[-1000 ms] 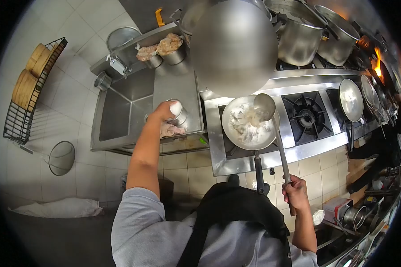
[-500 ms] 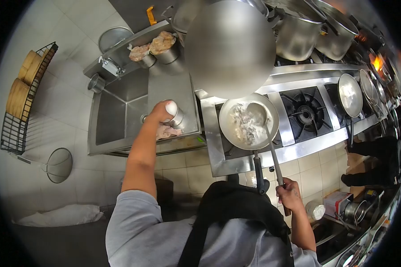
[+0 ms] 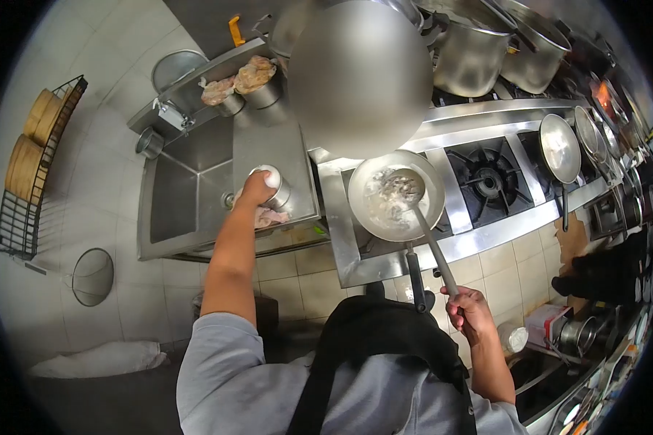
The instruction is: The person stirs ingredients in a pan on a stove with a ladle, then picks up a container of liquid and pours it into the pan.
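Note:
My left hand (image 3: 257,191) is closed at the mouth of a metal canister (image 3: 281,197) on the steel counter. A white rounded thing (image 3: 272,177) shows at its fingers; I cannot make out what it is. Pale cloth or raw meat (image 3: 270,217) lies beside the canister. My right hand (image 3: 468,310) grips the long handle of a ladle (image 3: 437,250). The ladle's bowl, with greyish pieces in it, is inside a frying pan (image 3: 361,210) on the stove. Whitish liquid and pieces (image 3: 384,199) are in the pan. The pan's black handle (image 3: 416,279) points toward me, untouched.
A sink (image 3: 185,188) is left of the counter. Metal containers topped with bagged food (image 3: 256,74) stand behind it. A bare burner (image 3: 490,177) and another pan (image 3: 561,148) are to the right. Large stockpots (image 3: 474,58) stand behind. A person's dark-clothed legs (image 3: 602,272) are at far right.
The ladle's bowl has moved a little left in the pan and now carries pieces. My right hand sits nearer the handle's end. My left hand stays at the canister. The view has shifted slightly.

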A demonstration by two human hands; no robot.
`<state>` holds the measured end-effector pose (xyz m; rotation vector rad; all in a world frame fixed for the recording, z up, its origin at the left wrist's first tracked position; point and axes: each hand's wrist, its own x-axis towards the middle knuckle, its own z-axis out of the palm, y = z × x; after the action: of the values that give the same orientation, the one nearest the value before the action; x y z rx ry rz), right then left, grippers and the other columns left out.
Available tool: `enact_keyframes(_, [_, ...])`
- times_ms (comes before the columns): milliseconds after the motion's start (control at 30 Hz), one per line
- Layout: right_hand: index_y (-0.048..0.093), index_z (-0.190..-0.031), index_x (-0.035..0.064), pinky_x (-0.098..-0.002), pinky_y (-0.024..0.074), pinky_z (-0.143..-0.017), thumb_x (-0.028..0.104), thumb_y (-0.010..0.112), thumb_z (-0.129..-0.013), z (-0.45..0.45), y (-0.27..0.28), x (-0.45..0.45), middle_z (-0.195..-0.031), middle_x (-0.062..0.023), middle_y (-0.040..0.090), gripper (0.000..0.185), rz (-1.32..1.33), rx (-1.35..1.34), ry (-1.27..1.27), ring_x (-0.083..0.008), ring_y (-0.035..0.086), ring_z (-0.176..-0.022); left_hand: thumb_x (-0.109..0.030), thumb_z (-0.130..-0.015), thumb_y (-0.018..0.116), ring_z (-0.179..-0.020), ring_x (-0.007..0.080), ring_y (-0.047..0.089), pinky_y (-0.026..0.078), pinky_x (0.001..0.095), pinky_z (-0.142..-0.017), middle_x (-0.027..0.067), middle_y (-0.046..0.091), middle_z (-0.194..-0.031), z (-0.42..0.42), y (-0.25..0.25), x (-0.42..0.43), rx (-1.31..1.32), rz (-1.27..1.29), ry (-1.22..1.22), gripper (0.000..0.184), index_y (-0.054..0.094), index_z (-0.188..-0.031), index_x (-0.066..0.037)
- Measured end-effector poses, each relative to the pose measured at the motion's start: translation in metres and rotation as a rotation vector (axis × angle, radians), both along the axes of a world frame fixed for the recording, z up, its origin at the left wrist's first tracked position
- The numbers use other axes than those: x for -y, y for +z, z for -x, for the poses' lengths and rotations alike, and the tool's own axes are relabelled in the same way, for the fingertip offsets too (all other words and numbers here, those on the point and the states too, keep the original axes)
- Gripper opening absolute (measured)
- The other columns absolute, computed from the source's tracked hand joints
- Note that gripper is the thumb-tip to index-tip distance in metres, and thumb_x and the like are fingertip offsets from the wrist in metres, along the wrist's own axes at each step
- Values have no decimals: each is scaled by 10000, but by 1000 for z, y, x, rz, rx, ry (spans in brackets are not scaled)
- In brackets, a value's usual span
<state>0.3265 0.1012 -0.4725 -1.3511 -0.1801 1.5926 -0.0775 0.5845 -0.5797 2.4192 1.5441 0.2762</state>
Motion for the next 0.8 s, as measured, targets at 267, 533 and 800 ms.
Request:
enact_keyframes(267, [570, -1077, -97, -219, 332, -322, 6, 517, -809, -1, 15, 1, -576, -53, 542, 293, -26, 259, 1, -89, 432, -358, -101, -678, 781, -961, 295, 674, 512, 355, -888, 188, 697, -1030, -1, 2, 4, 165, 68, 186, 365, 718, -1033, -49])
enact_keyframes(533, [576, -1098, -54, -228, 357, -337, 14, 513, -829, -12, 14, 3, -607, -47, 551, 285, -67, 321, 44, -91, 442, -364, -50, -725, 751, -796, 234, 693, 524, 358, -762, 158, 718, -849, 8, 21, -9, 360, 233, 332, 224, 736, -948, -32])
enact_keyframes(800, [581, -1046, -53, -225, 357, -349, -1, 505, -823, -12, 14, 2, -614, -41, 549, 241, -72, 350, 62, -84, 450, -380, -65, -622, 794, -999, 284, 646, 494, 333, -898, 169, 667, -1081, 2, 43, 3, 49, 260, -20, 516, 695, -1129, -58])
